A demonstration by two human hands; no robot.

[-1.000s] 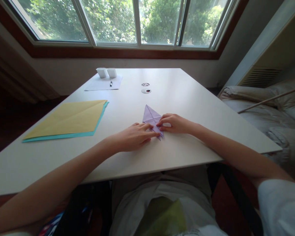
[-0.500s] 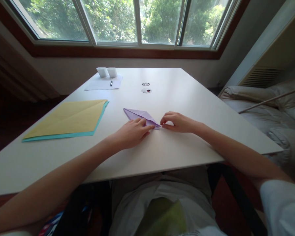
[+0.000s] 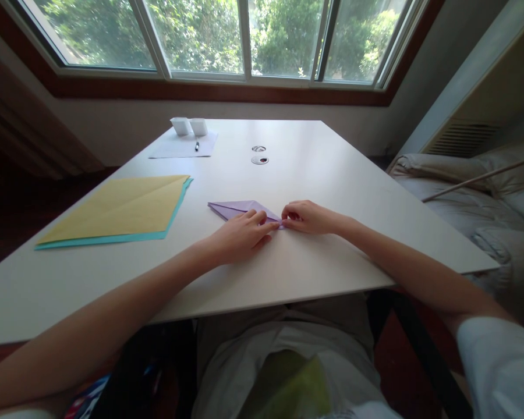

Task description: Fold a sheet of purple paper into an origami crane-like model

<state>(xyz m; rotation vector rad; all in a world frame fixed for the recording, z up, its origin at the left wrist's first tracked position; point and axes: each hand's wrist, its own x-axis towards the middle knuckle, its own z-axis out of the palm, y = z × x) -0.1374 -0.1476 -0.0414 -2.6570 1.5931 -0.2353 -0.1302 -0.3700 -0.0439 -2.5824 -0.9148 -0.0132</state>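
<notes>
A folded sheet of purple paper (image 3: 233, 207), long and pointed at its left end, lies flat on the white table (image 3: 332, 169). Across its near right part rests my left hand (image 3: 242, 235), fingers bent over it and the index finger stretched toward the right tip, holding it down. My right hand (image 3: 308, 217) is closed at that right tip, thumb and index finger pinched together on the paper's end. Part of the paper is hidden under my left hand.
To the left lie a yellow sheet (image 3: 117, 206) and a teal sheet (image 3: 146, 237) beneath it. Farther back, a white sheet (image 3: 174, 148) carries a pen (image 3: 197, 146) and two small white containers (image 3: 189, 126). Two round fittings (image 3: 259, 160) sit in the tabletop.
The purple paper has turned a little, its left point shifting left and nearer to me. My right hand has moved slightly left, from beside the right tip onto it.
</notes>
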